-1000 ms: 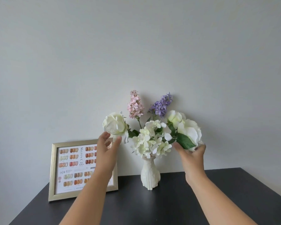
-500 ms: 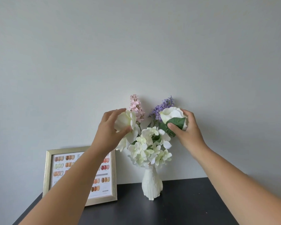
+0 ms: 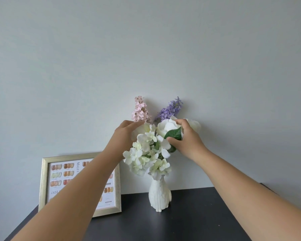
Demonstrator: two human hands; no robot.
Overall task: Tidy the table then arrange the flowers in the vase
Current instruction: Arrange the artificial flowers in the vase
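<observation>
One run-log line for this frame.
left hand: on left white rose | right hand: grips right white rose | vase: upright on table

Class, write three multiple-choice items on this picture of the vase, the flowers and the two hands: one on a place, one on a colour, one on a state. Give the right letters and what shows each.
1. Where does the picture frame stand?
A. left of the vase
B. right of the vase
C. in front of the vase

2. What colour is the tall sprig on the right?
A. yellow
B. red
C. purple

3. What is the right hand doing?
A. lying flat on the table
B. gripping a white rose
C. lifting the vase

Key: 1 A, the frame leans at the wall on the vase's left. 2 C, its blooms are purple beside the pink sprig. 3 B, thumb and fingers curl round the rose and its leaf.
</observation>
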